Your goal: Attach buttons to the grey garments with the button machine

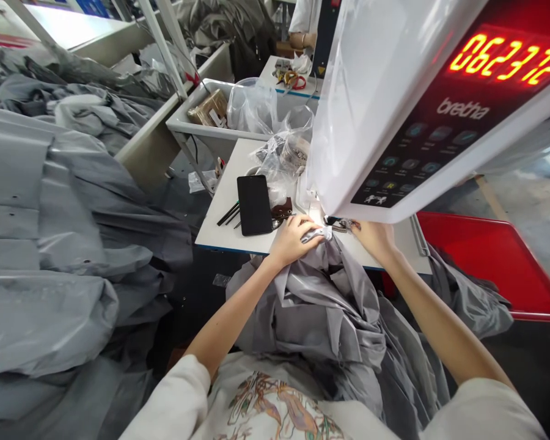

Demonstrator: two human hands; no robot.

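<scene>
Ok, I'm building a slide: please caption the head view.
Left hand holding grey fabric, right hand close by, at a white machine with a lit display.

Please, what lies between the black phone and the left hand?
In the head view, a small brown item lies between the black phone and the left hand.

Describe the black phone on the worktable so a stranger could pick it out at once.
Find the big white machine with glowing digits, then the white tabletop beneath it. On that tabletop, to the left of the person's left hand, lies the phone. It is the flat black rectangle with rounded corners, far wider than the thin dark sticks beside it.
</scene>
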